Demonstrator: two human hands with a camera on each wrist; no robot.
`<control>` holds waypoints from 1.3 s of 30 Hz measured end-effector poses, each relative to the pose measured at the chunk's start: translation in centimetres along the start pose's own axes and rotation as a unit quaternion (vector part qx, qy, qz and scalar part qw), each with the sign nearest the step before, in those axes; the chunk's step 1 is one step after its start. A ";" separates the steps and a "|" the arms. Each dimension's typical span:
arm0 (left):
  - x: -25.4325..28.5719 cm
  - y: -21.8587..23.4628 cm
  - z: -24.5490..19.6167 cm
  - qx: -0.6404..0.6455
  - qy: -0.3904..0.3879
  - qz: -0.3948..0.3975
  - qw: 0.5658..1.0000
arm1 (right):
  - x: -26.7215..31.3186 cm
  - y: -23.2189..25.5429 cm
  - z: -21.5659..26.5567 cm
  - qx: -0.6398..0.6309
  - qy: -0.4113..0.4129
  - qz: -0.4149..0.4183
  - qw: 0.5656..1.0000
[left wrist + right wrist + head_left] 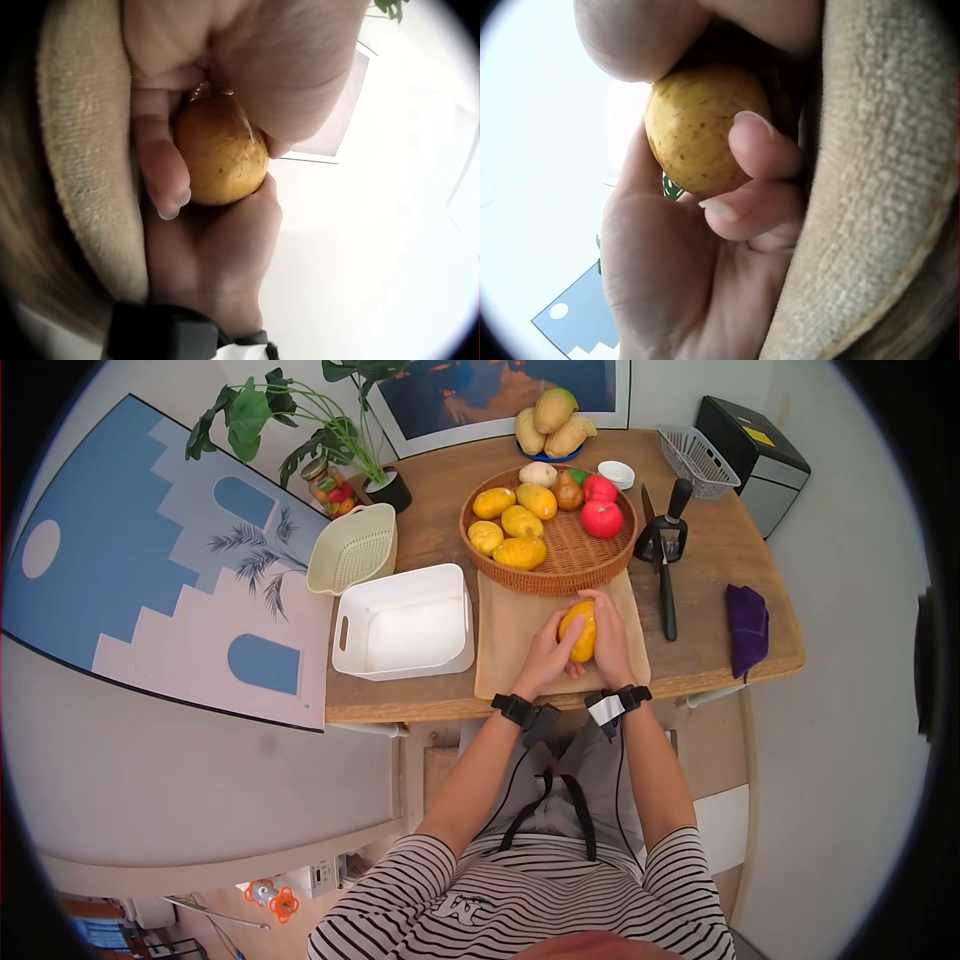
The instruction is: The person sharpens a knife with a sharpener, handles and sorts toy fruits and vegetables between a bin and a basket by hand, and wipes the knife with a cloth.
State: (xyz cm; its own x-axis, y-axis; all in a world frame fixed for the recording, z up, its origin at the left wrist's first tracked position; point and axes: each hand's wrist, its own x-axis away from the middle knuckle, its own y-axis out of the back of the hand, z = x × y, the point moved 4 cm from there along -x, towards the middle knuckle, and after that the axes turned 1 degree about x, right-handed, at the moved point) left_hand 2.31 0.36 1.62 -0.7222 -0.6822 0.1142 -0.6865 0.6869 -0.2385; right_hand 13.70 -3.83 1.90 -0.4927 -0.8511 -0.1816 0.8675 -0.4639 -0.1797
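Observation:
Between both hands is a speckled yellow mango (579, 632), held over the tan towel (510, 622). My left hand (545, 657) grips it from the left side, thumb along its top. From the other side my right hand (612, 645) wraps its fingers round it. The left wrist view shows the mango's rounded end (221, 154) between the two palms, close over the towel's edge. Fingertips (761, 146) curl against its lower side in the right wrist view. Parts of the mango are hidden behind the fingers.
Behind the towel stands a round wicker basket (590, 575) with several yellow mangoes, a pear and red tomatoes. A white bin (405, 622) and a pale green basket (350, 555) are on the left. On the right lie a knife (668, 600), a black-handled tool (680, 500) and a purple cloth (747, 630).

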 end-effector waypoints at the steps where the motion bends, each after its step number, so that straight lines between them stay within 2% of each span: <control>1: -0.1 0.1 0.2 0.000 0.000 -0.001 1.000 | 0.0 0.2 -0.2 0.000 0.000 0.000 1.000; 3: -0.3 0.1 0.3 0.007 -0.013 -0.007 1.000 | -0.1 0.5 -0.8 -0.043 -0.020 0.021 0.999; 7: -0.8 0.4 1.0 0.008 -0.046 -0.020 0.999 | -0.2 0.4 -0.8 -0.041 -0.041 0.014 0.998; 9: -1.2 1.3 1.7 0.058 -0.009 -0.059 0.997 | 0.1 -0.5 1.1 0.091 0.058 -0.014 0.994; 13: -1.0 0.7 1.1 0.111 -0.038 -0.078 0.990 | 0.5 -0.9 1.5 0.162 0.082 0.009 0.983; 15: -0.7 0.3 0.5 0.131 -0.052 -0.070 0.988 | 0.3 -0.3 0.1 0.069 0.017 0.001 0.997; 16: -1.2 0.7 1.3 0.130 -0.053 -0.071 0.988 | 0.1 0.1 -0.4 0.068 0.018 0.001 0.998; 18: -2.5 1.5 3.0 0.035 -0.145 -0.041 0.988 | -0.3 0.5 -1.6 0.097 -0.006 0.037 0.995; 21: -2.8 2.0 3.8 0.065 -0.132 -0.055 0.988 | -0.2 0.0 -1.0 0.103 -0.016 0.040 0.994; 25: -1.2 1.1 1.1 0.103 -0.076 -0.056 0.990 | 0.4 -0.9 0.6 0.090 -0.017 0.043 0.995; 26: -1.3 1.1 1.1 0.128 -0.058 -0.056 0.988 | 0.2 -0.9 1.0 0.166 0.093 0.050 0.980; 27: -1.3 1.2 1.2 0.154 -0.040 -0.057 0.986 | 0.3 -1.1 1.4 0.239 0.202 0.056 0.948; 28: -1.2 1.4 1.1 0.154 -0.040 -0.057 0.986 | 0.3 -1.1 1.2 0.239 0.201 0.056 0.948; 30: -1.0 1.2 1.1 0.174 -0.032 -0.007 0.984 | 0.2 -0.8 0.4 0.206 0.135 0.040 0.968; 31: -0.9 1.0 1.0 0.174 -0.031 -0.006 0.984 | 0.2 -0.7 0.5 0.205 0.135 0.039 0.969; 33: -0.6 0.2 0.9 0.089 -0.043 0.033 0.995 | 0.1 0.2 0.0 0.054 0.018 0.002 0.998; 36: -0.4 0.2 0.7 0.024 -0.055 0.035 0.998 | 0.2 0.4 0.3 0.042 0.002 -0.006 0.999; 39: -0.6 0.3 1.1 0.045 -0.064 -0.002 0.997 | 0.0 0.6 -0.4 0.062 0.002 -0.003 0.998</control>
State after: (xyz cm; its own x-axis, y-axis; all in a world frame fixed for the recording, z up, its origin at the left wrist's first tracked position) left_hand 2.63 0.71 0.38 -0.6988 -0.7153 -0.0070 -0.6750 0.6627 -0.3244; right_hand 14.20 -4.07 1.43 -0.4987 -0.8469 -0.1844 0.8658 -0.4968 -0.0599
